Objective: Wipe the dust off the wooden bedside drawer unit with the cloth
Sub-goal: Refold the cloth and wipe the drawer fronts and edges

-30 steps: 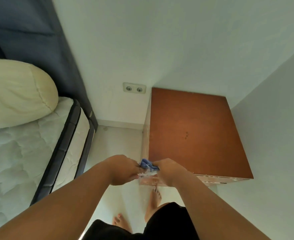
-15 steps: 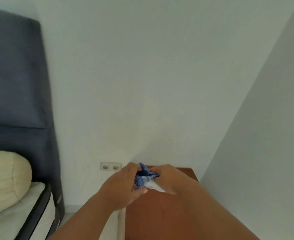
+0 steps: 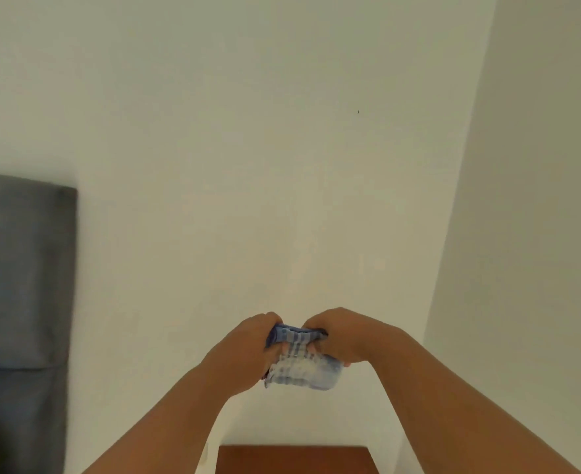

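1. Head view, hands: the left hand (image 3: 244, 350) and the right hand (image 3: 342, 336) are raised side by side in front of the white wall (image 3: 248, 165), well above the furniture. Both are closed in a firm grip on the same bunched blue-and-white checked cloth (image 3: 301, 366), one at each end, with a loose fold hanging below the knuckles.

2. Head view, the task's thing: only the far strip of the wooden bedside drawer unit (image 3: 295, 460) shows, at the bottom edge of the frame, tucked into the corner where the back wall meets the right-hand wall. The cloth is held in the air, clearly apart from the wood and touching nothing but the hands.

3. Head view, surroundings: a grey padded headboard (image 3: 22, 285) stands at the left, and a pale sliver, probably a pillow, peeks in at the lower left corner.

4. Progress, as a judgement: the cloth is picked up and seems to be getting gathered or refolded into a pad, so preparation is under way. No wiping contact is visible, and too little of the top shows to tell whether any dust is gone. The wiping of the top, and probably the front and sides, looks left to do.
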